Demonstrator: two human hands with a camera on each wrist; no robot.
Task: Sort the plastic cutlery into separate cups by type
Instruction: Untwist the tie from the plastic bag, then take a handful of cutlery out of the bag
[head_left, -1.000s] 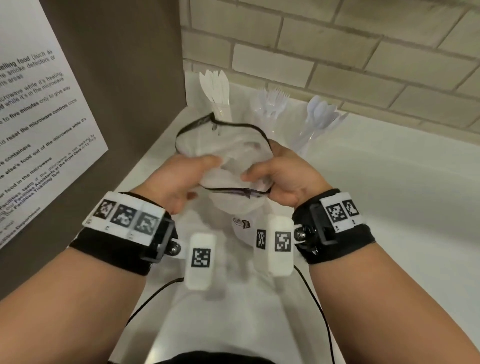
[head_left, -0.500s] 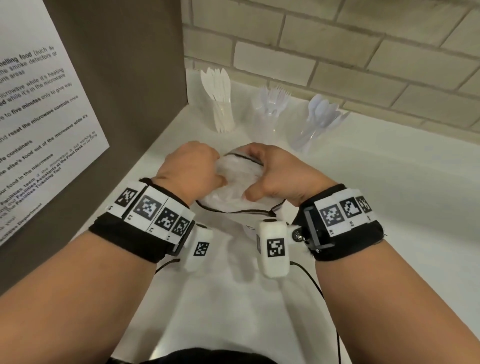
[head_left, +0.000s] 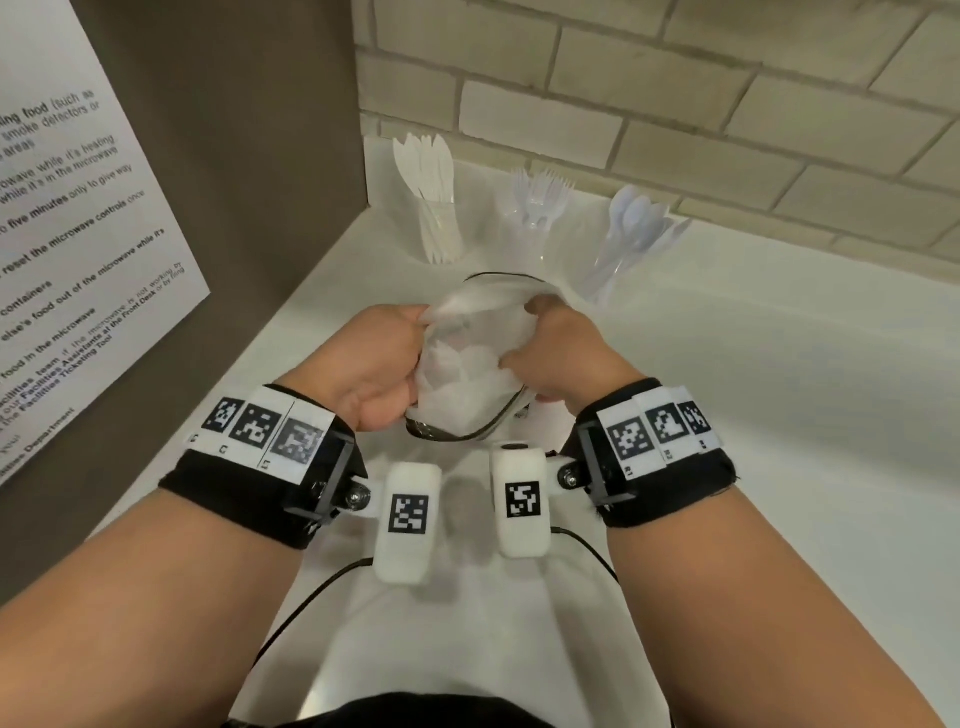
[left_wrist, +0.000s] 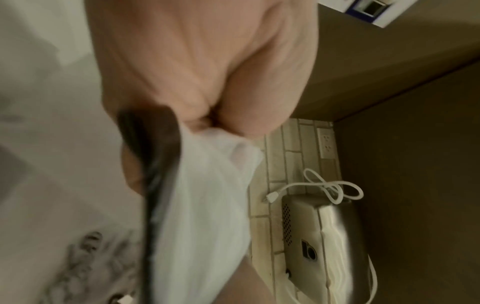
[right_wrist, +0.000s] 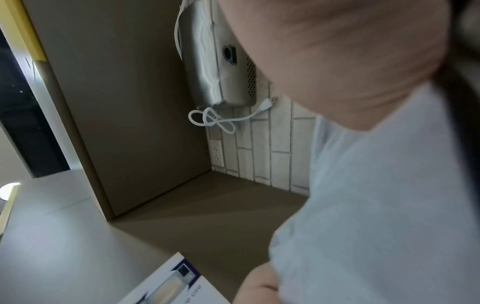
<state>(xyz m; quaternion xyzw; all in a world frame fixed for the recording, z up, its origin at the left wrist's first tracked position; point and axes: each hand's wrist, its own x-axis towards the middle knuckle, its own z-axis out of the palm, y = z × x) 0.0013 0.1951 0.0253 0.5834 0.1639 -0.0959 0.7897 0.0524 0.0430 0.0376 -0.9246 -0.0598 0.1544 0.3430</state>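
Three clear cups stand in a row at the back of the white counter (head_left: 779, 389): one with white knives (head_left: 434, 208), one with clear forks (head_left: 540, 202), one with clear spoons (head_left: 634, 228). In front of them both hands crumple a white mesh bag (head_left: 472, 364) with a black zip edge. My left hand (head_left: 379, 364) grips its left side, my right hand (head_left: 566, 348) grips its right side. In the left wrist view the bag (left_wrist: 207, 195) bunches out of my curled fingers (left_wrist: 202, 86); in the right wrist view the bag (right_wrist: 376, 205) fills the lower right.
A brown panel (head_left: 234, 156) with a printed notice (head_left: 67, 249) walls off the left. A brick wall (head_left: 675, 104) runs behind the cups. A steel appliance (right_wrist: 215, 61) with a white cord (right_wrist: 215, 119) hangs overhead in the wrist views.
The bag went from held open to squeezed into a bundle between both hands. The hands dropped and came closer together, uncovering the cups behind them.
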